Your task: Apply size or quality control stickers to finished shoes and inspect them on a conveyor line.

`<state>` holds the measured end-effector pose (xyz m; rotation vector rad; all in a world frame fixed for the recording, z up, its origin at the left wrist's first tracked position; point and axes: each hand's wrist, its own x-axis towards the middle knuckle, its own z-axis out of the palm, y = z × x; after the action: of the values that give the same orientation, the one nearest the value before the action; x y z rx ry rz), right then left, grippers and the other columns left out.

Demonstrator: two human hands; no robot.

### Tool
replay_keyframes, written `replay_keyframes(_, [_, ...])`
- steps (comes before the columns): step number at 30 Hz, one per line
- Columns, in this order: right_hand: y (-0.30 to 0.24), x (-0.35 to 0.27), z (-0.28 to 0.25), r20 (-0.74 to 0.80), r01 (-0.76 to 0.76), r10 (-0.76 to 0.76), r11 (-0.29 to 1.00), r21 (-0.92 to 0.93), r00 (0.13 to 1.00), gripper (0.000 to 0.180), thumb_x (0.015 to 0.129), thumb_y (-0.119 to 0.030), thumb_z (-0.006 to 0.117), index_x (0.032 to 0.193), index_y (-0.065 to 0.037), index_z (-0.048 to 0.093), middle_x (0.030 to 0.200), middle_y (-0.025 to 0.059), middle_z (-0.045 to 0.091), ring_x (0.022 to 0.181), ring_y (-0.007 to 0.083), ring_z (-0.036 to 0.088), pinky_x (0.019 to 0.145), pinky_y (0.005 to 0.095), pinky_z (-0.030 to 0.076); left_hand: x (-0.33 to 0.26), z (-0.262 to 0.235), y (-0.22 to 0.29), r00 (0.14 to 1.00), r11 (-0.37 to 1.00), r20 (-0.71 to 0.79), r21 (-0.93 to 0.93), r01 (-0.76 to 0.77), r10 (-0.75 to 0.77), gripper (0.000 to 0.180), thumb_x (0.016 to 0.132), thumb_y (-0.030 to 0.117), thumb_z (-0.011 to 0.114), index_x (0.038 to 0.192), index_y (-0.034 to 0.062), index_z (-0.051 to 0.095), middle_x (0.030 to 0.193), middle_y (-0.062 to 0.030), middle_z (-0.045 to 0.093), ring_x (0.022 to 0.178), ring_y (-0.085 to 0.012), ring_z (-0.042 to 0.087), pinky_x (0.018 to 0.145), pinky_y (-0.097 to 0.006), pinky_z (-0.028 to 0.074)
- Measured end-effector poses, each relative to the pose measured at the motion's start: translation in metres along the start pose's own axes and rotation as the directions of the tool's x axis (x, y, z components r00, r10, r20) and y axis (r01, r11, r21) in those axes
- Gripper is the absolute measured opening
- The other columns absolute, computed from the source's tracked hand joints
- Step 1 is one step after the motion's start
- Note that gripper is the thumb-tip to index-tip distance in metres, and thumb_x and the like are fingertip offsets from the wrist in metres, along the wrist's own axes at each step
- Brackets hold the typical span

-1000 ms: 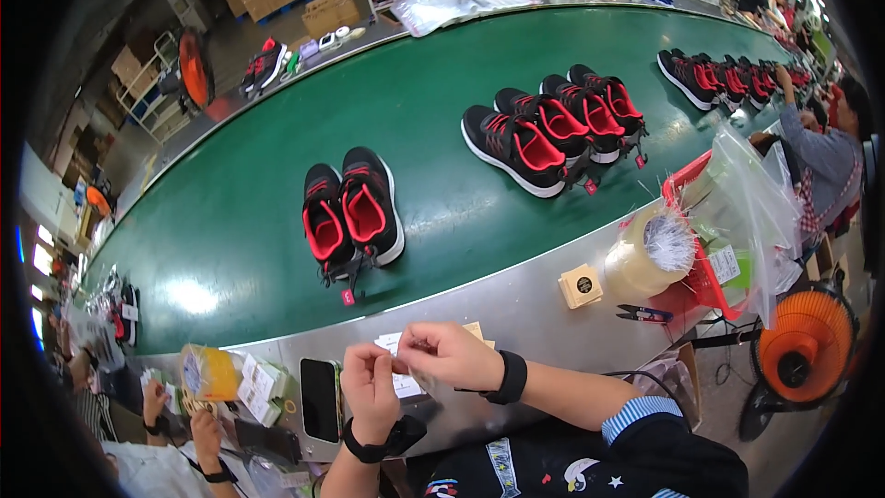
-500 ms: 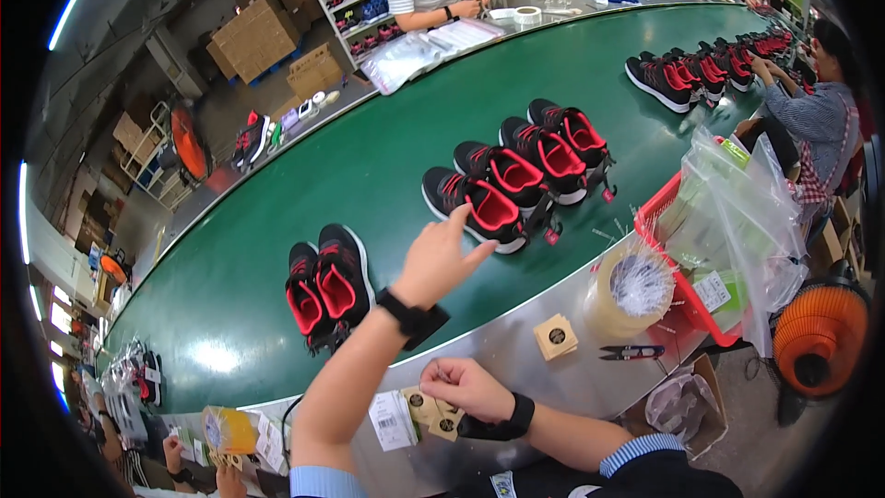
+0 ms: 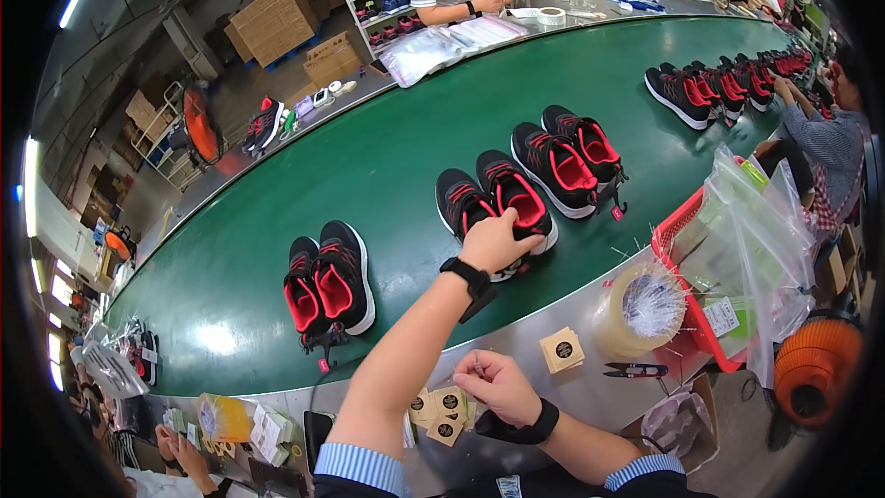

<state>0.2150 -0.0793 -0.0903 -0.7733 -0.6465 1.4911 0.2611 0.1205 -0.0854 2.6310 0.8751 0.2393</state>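
Note:
My left hand [image 3: 501, 242] reaches over a pair of black sneakers with red lining [image 3: 514, 186] on the green work surface [image 3: 240, 203]. Its fingers are closed around the heel part of the pair, one finger dipping into the shoe opening; the fingertips are partly hidden. Close to the table's metal edge, my right hand [image 3: 502, 389] is pinched, and whatever small thing it may hold cannot be made out. Beside it lie several tan square cards with a dark round print [image 3: 446, 400].
Another sneaker pair [image 3: 327, 284] stands left, one [image 3: 564, 161] just beyond my left hand. To the right are a tape roll with clear plastic fasteners [image 3: 636, 309], thread snips [image 3: 636, 370], a card stack [image 3: 561, 350] and a red basket [image 3: 687, 221] of plastic bags. Co-workers sit around.
My left hand has moved right and down from hovering with spread fingers to gripping the sneaker pair. That pair has turned slightly, apart from its neighbour. My right hand stays pinched. The view has shifted a little.

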Motion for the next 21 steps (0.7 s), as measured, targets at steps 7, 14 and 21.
replay_keyframes(7, [0.003,0.022,0.019,-0.009,0.046,-0.047,0.996,-0.072,0.999,0.006,0.083,-0.008,0.058,0.083,-0.003,0.056,0.07,-0.0048,0.053,0.062,0.0001,0.046,0.057,0.0163,0.037,-0.098,-0.033,-0.068,0.999,0.984,-0.037,0.175,-0.031,0.038,0.055,0.072,0.053,0.06,0.091,0.0027,0.051,0.067,-0.0169,0.06,0.066,-0.0334,0.06,0.061,-0.041,0.048])
replay_keyframes(14, [-0.022,0.087,0.046,-0.188,0.322,-0.371,0.914,-0.246,0.909,0.007,0.083,-0.009,0.058,0.083,-0.002,0.057,0.065,-0.0031,0.055,0.054,0.0021,0.047,0.048,0.0171,0.037,-0.177,-0.066,-0.119,0.986,0.956,-0.085,0.246,0.157,-0.14,0.054,0.069,0.054,0.062,0.087,0.0047,0.053,0.059,-0.0128,0.059,0.06,-0.0307,0.061,0.057,-0.04,0.048])
replay_keyframes(21, [-0.035,0.187,0.017,-0.197,0.359,-0.617,0.656,-0.664,0.762,0.014,0.076,-0.014,0.06,0.075,0.0,0.06,0.06,0.0071,0.059,0.051,0.0162,0.057,0.049,0.0289,0.045,-0.179,-0.094,-0.102,0.952,0.956,0.186,0.215,0.202,-0.243,0.052,0.069,0.049,0.063,0.1,0.0079,0.058,0.087,-0.0137,0.063,0.085,-0.0275,0.06,0.073,-0.038,0.048])
